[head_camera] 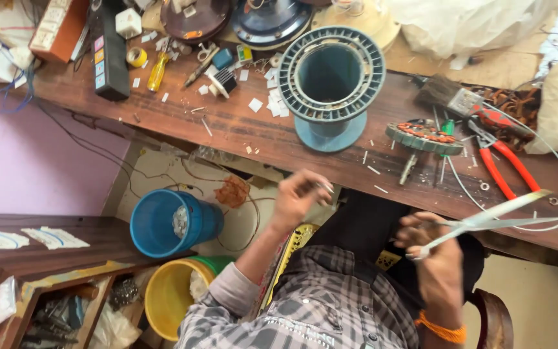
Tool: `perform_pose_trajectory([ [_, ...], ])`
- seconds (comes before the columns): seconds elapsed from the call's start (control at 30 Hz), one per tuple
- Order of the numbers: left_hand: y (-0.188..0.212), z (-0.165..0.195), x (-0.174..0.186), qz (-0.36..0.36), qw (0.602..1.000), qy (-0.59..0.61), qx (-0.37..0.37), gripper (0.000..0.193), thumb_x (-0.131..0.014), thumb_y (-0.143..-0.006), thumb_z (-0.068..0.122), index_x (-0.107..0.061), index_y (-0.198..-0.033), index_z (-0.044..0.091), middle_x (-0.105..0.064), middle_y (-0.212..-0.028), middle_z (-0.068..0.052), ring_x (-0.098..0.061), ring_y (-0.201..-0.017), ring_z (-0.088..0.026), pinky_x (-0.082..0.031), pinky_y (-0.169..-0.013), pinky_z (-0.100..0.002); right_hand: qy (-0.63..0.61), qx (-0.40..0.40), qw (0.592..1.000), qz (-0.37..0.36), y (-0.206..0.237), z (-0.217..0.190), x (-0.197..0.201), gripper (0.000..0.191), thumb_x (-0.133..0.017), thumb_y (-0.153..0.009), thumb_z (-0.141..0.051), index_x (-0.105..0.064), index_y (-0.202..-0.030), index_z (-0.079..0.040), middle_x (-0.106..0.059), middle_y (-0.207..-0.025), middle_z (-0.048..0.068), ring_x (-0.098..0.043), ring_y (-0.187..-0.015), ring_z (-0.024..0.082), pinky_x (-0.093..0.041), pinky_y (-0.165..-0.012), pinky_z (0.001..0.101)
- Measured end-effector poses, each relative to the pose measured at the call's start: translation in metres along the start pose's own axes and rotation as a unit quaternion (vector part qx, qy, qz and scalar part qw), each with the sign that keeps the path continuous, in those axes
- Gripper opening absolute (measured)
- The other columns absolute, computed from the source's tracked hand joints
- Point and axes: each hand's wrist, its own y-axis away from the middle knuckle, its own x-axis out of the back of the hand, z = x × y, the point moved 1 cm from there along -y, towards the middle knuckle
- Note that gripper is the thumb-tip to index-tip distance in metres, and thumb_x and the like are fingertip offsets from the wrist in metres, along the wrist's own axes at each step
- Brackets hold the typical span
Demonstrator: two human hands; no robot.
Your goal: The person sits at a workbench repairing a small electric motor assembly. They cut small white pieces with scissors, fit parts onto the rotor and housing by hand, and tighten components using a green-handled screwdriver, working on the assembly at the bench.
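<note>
Right hand grips scissors, blades pointing right and upward over the counter edge. Left hand, raised left of them, pinches something too small to identify.

bright, even daylight; soft shadows; slight motion blur on both hands; wide-angle bending at edges

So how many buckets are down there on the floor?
2. A blue bucket lies tipped on the floor below the wooden workbench; a yellow bucket sits just in front of it, beside the person's left sleeve. Others may be hidden.
</note>
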Motion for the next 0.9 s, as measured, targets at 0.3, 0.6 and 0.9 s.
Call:
perform_pose_trajectory([
  [0.3,0.011,0.02,-0.06,-0.142,0.989,0.045,0.023,0.01,-0.074,-0.094,-0.001,-0.072,-0.102,0.003,-0.063,-0.108,-0.002,-0.065,-0.099,-0.011,-0.054,-0.087,-0.026,0.074,-0.053,0.995,-0.049,-0.006,-0.034,-0.061,0.024,-0.075,-0.087,-0.007,-0.065,-0.107,0.001,-0.075,-0.095,0.01,-0.074,-0.088,0.016,-0.06,-0.082,0.0302],
  [0.6,0.014,0.011,-0.066,-0.179,0.972,-0.154,0.007,0.011,-0.071,-0.096,0.004,-0.072,-0.107,0.004,-0.058,-0.096,0.0,-0.061,-0.084,-0.007,-0.048,-0.072,-0.025,0.051,-0.12,0.99,-0.059,-0.011,-0.011,-0.03,0.024,-0.076,-0.085,-0.004,-0.063,-0.104,0.002,-0.073,-0.091,0.01,-0.075,-0.085,0.018,-0.063,-0.08,0.0326],
  [0.9,0.012,0.016,-0.071,-0.115,0.984,-0.133,0.014,0.006,-0.074,-0.094,0.0,-0.069,-0.097,0.0,-0.056,-0.093,-0.003,-0.062,-0.078,-0.014,-0.049,-0.066,-0.029,0.244,0.018,0.97,0.005,0.0,-0.01,-0.067,0.017,-0.061,-0.092,0.008,-0.056,-0.107,0.001,-0.069,-0.085,0.01,-0.068,-0.066,0.014,-0.055,-0.057,0.0291],
])
